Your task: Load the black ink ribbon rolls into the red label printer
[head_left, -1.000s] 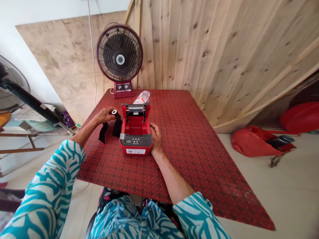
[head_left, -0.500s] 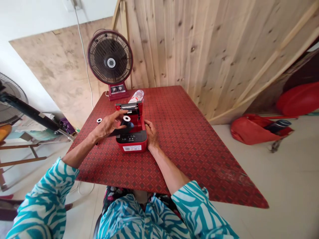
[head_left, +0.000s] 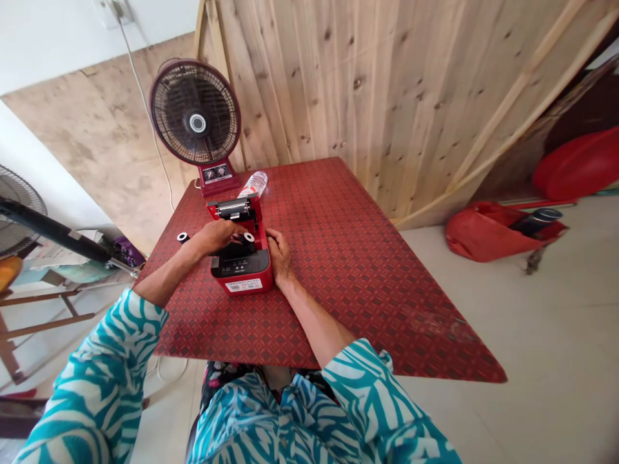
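A red and black label printer [head_left: 244, 265] stands on the table with its lid raised, a white label on its front. My left hand [head_left: 217, 236] reaches over its open compartment from the left. Between those fingers is a black ribbon roll [head_left: 248, 237] with a white core, its near end facing me; the fingertips are partly hidden. My right hand [head_left: 280, 256] is curled against the printer's right side. Just left of my left hand, a second dark roll [head_left: 182, 237] with a white core rests on the table, mostly hidden behind the wrist.
A dark red table fan [head_left: 197, 122] and a clear plastic bottle [head_left: 256, 183] stand behind the printer. Patterned red cloth covers the table [head_left: 338, 283]. On the floor at right lies a red bag [head_left: 476, 235] holding a dark flask. A black pole [head_left: 53, 225] crosses at left.
My left hand has moved right and down with the ribbon roll, into the printer's compartment. My right hand stays at the printer's side. The whole view has shifted slightly.
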The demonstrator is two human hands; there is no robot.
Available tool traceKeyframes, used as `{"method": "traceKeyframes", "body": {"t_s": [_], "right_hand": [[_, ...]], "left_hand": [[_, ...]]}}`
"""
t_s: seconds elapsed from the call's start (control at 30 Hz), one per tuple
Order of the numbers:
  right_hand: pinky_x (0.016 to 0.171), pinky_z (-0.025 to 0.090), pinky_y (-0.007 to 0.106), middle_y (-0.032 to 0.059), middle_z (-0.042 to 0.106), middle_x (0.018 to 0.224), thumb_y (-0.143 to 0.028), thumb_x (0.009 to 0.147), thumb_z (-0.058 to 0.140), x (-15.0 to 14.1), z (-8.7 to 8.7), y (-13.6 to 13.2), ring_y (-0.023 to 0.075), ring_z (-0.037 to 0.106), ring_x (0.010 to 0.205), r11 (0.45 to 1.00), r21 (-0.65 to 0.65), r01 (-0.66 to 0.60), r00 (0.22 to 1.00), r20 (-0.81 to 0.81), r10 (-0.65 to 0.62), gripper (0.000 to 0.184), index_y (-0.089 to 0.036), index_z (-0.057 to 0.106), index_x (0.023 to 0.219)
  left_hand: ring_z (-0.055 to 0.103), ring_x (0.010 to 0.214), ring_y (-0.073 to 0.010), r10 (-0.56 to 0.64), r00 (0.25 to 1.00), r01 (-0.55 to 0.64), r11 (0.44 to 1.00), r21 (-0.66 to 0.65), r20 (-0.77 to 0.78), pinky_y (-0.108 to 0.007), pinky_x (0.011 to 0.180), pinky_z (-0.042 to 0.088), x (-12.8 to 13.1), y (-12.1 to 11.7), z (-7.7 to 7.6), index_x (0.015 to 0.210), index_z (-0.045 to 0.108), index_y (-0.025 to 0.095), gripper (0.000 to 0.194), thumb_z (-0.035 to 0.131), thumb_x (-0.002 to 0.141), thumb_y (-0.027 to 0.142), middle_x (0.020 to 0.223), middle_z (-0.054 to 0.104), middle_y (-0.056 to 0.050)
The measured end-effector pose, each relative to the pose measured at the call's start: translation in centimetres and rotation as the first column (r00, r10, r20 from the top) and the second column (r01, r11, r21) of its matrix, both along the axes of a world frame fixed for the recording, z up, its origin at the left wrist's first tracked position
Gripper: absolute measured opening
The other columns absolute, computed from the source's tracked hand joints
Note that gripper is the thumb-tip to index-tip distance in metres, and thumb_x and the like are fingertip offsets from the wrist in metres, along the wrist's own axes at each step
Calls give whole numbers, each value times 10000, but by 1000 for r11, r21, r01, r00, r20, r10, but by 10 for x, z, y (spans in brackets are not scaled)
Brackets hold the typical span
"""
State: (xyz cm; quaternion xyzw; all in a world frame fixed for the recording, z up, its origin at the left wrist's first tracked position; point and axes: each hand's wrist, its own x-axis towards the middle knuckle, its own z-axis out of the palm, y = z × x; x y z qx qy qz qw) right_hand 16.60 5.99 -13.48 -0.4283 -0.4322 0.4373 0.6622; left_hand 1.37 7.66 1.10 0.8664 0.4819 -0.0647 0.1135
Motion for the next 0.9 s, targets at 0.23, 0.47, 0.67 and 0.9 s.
{"method": "traceKeyframes", "body": {"t_s": [0.23, 0.47, 0.67, 0.9], "right_hand": [[1065, 434, 408, 29, 708, 1120, -372, 837, 482, 1, 0, 0, 207, 602, 1117, 999, -5, -34, 999, 24, 34, 317, -255, 690, 1045], [1036, 456, 416, 35, 716, 1100, -372, 828, 475, 1, -1, 0, 218, 613, 1100, 1000, -13, -14, 999, 42, 15, 322, -252, 693, 1033], [1055, 441, 427, 30, 721, 1096, -390, 820, 497, 2, -7, 3, 220, 609, 1106, 1000, 7, -12, 1000, 22, 12, 310, -260, 696, 1020], [1066, 427, 471, 54, 707, 1126, -435, 813, 497, 3, -7, 3, 241, 608, 1119, 999, -24, -23, 999, 22, 23, 346, -251, 684, 1039]], "left_hand": [[701, 1007, -230, -2, 966, -28, 994, 110, 259, -346, 918, 536, -6, -19, -4, 1195, 674, 206, 383, 594, 823, 244, 1146, 736, -67], [702, 981, -218, 62, 670, -62, 998, -28, 740, -363, 922, 544, -24, -29, -9, 1077, 653, 148, 358, 742, 769, 305, 1072, 743, -90], [739, 967, -277, 353, 236, 140, 910, -391, 905, -369, 833, 589, -30, -40, -13, 1020, 642, 139, 380, 818, 727, 303, 1039, 767, -143], [693, 1118, -326, 576, -8, 273, 787, -553, 817, -482, 966, 561, -16, -63, -23, 1027, 653, 186, 394, 802, 735, 405, 1038, 769, -93]]}}
